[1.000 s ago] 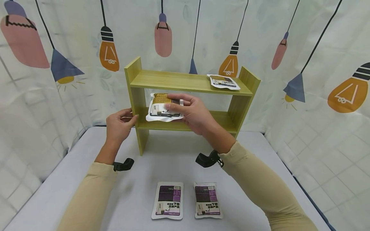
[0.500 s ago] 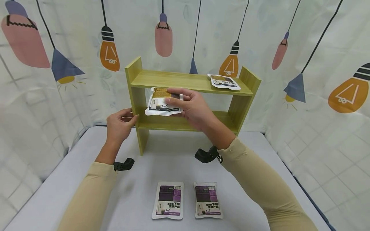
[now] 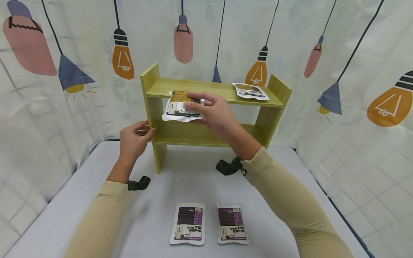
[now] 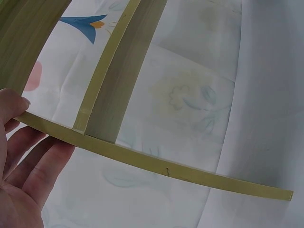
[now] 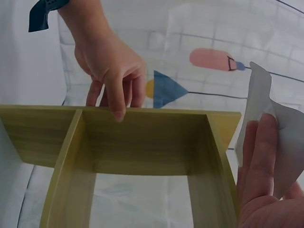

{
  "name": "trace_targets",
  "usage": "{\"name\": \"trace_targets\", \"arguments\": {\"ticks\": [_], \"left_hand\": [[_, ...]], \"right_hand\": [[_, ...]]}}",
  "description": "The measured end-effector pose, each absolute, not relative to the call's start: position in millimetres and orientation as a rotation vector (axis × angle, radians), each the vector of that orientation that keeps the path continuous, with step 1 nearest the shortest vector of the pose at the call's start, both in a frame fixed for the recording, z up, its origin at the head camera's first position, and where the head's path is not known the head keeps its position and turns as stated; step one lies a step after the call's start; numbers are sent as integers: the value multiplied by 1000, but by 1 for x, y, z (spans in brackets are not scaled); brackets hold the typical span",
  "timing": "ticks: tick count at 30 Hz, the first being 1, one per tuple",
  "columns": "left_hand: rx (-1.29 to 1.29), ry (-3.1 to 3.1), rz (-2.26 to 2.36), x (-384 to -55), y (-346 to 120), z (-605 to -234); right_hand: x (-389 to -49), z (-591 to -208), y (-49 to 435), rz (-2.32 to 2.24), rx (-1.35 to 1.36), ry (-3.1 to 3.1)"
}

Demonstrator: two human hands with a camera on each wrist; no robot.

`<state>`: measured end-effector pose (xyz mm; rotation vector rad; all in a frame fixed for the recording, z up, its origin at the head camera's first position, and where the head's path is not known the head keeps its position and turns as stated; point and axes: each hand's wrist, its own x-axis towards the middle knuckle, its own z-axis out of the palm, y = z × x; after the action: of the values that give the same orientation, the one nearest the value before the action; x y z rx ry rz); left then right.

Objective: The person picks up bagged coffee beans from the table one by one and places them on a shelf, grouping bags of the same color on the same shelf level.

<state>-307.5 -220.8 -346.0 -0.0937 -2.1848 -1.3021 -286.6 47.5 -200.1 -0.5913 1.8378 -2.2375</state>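
My right hand [image 3: 217, 113] pinches a white pouch [image 3: 180, 107] with a gold and dark label, thumb on top and fingers beneath. In the head view the pouch overlaps the front edge of the top board of a yellow-green wooden shelf [image 3: 193, 140]. Seen from the right wrist, the pouch's plain white back [image 5: 289, 142] is beside the top board, fingers under it. My left hand [image 3: 133, 141] grips the shelf's left side panel, thumb on the inner face and fingers outside, as the left wrist view shows on the panel edge [image 4: 156, 164].
Another white pouch [image 3: 251, 91] lies at the right end of the top board. Two pouches with purple labels, a left one [image 3: 188, 224] and a right one [image 3: 232, 224], lie flat on the white table [image 3: 155, 222] in front. A lamp-print curtain [image 3: 145, 43] hangs behind.
My right hand has raised the pouch from in front of the middle opening to the top board's level. My left hand stays on the side panel.
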Motion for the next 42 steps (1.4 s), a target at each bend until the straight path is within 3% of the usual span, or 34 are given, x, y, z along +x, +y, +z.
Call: {"name": "trace_targets", "arguments": {"ticks": [42], "left_hand": [[-58, -2215, -1339, -308, -221, -346]], "right_hand": [[-297, -188, 43, -2227, -563, 1700]]}}
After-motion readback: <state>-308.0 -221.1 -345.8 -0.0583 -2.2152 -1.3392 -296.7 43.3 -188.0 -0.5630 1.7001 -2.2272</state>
